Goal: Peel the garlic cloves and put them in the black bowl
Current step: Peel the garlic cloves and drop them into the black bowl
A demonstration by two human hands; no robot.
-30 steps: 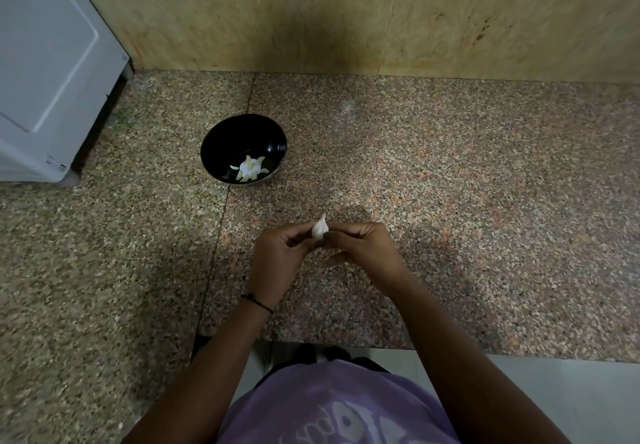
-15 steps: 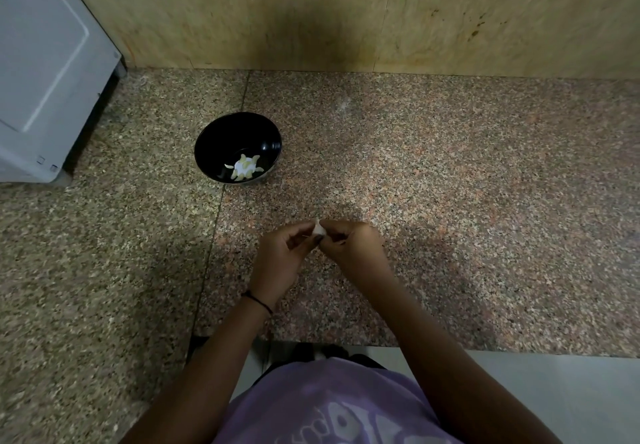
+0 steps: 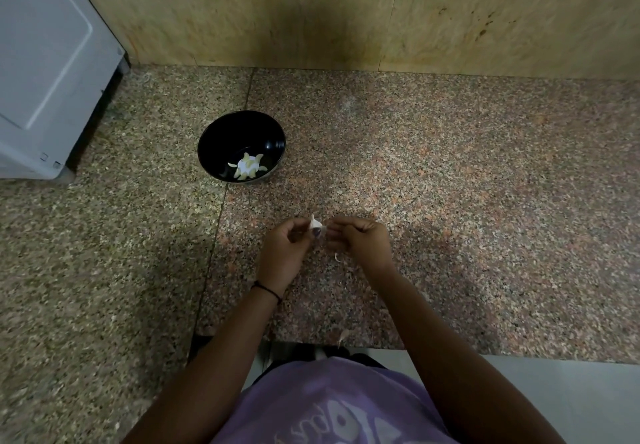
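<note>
A black bowl (image 3: 221,135) stands on the granite counter, back left of my hands, with several peeled garlic cloves (image 3: 248,167) at its bottom. My left hand (image 3: 282,253) pinches a small white garlic clove (image 3: 315,223) between thumb and fingertips, above the counter. My right hand (image 3: 362,240) is just right of it, fingers curled, its fingertips pinching a thin flap of skin at the clove's side. A curl of peeled skin (image 3: 337,257) lies below the right hand.
A speckled granite counter (image 3: 485,201) runs to a beige stone wall (image 3: 346,11) at the back. A white appliance (image 3: 45,63) stands at the far left. Another scrap of skin (image 3: 341,336) lies at the counter's front edge.
The hands have drawn slightly apart, and the clove now shows in the left fingertips. A curl of skin has appeared on the counter under the right hand. The view has shifted a little.
</note>
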